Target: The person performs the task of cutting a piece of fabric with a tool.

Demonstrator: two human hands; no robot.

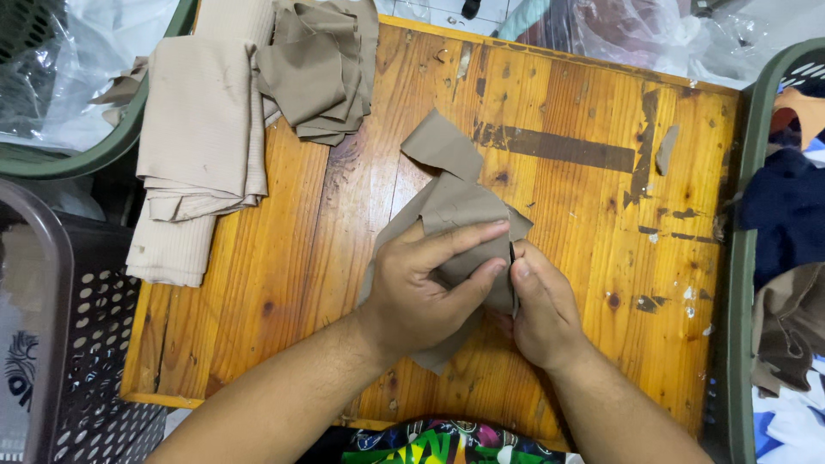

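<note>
The tan cloth piece [451, 202] sits mid-table, crumpled, its upper flap fanning away from me and its lower part gathered under both hands. My left hand [417, 288] lies over it with fingers stretched across the fabric and thumb closing toward them, pressing a fold flat, I judge so the edge stays put. My right hand [541, 309] meets it from the right, thumb and forefinger pinched together on a thin dark object [513, 275] at the cloth's edge; too small for me to tell what it is. So the cloth runs out from between the two grips, most of it above and left of the pinch, a corner poking out below my left wrist. It rests on the scratched wooden table [593, 198], which keeps it supported while both hands work one spot. Farther off, a folded ribbed beige stack [199, 146] hangs over the left edge, with a pile of tan cut pieces [322, 73] beside it. Baskets [748, 258] flank the table, the right one holding dark clothing [786, 210]
</note>
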